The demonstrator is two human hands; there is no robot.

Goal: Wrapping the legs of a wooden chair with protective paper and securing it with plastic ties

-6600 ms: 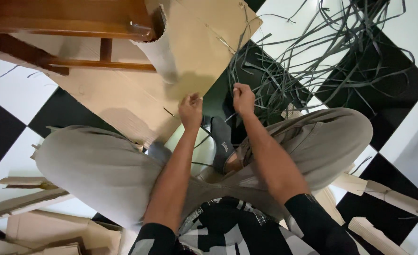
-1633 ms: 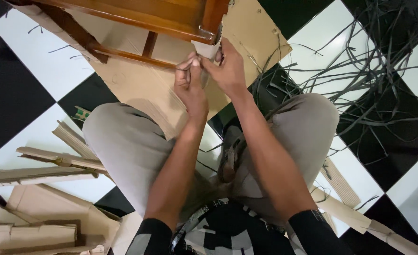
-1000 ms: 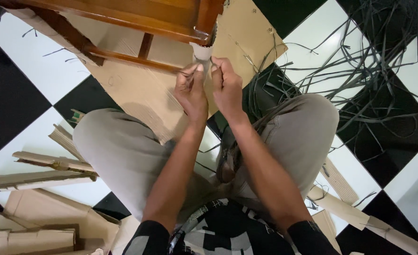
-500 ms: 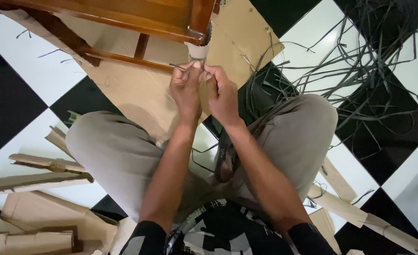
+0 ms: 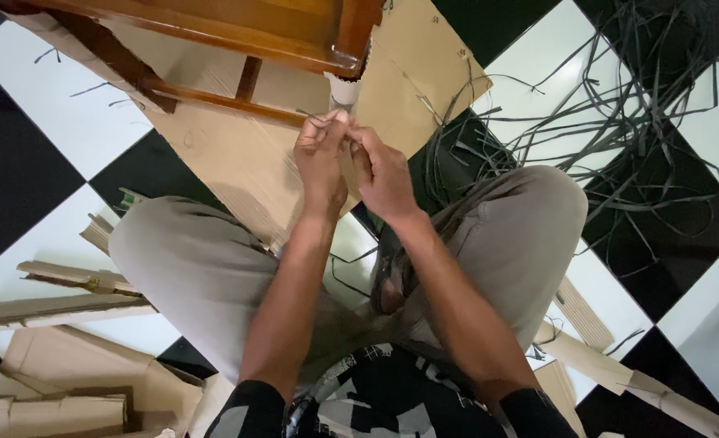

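A thin dark strap (image 5: 309, 116) is being pinched between both hands just below the wooden furniture leg (image 5: 351, 36). The left hand (image 5: 320, 158) and right hand (image 5: 384, 172), apart a second ago, are now pressing together, fingers closed, tightening it. Loose straps (image 5: 619, 105) are lying right of the leg.

A black-and-white checkered floor (image 5: 35, 97) is seen throughout. A flat cardboard sheet (image 5: 238, 154) is spread top centre, dark strips (image 5: 619, 105) are tangled upper right, folded cardboard scraps (image 5: 59, 381) are piled lower left.
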